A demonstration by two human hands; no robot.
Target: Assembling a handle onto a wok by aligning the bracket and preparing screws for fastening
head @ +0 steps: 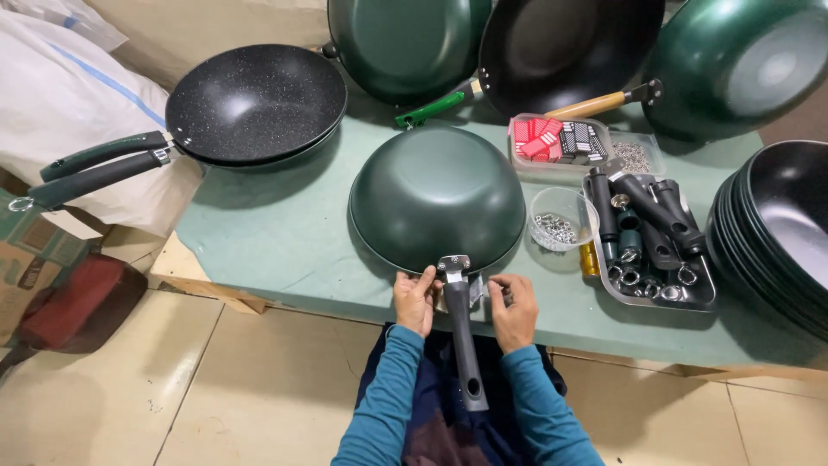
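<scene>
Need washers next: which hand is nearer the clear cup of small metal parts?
Right. The right hand sits just below-left of the clear cup; the left hand lies farther, beyond the pan handle.

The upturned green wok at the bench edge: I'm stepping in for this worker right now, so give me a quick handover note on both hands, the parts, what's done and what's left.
Left hand: fingers at the metal bracket, left of the dark handle; not a closed grip.
Right hand: pinching something small beside the handle; too small to tell what.
Green wok: upside down on the green table, handle pointing toward the worker.
Parts: clear cup of small metal pieces and metal tray of spare handles and rings to the right.
Done: handle sits at the bracket.
Left: whether it is fastened cannot be seen; check it.
</scene>
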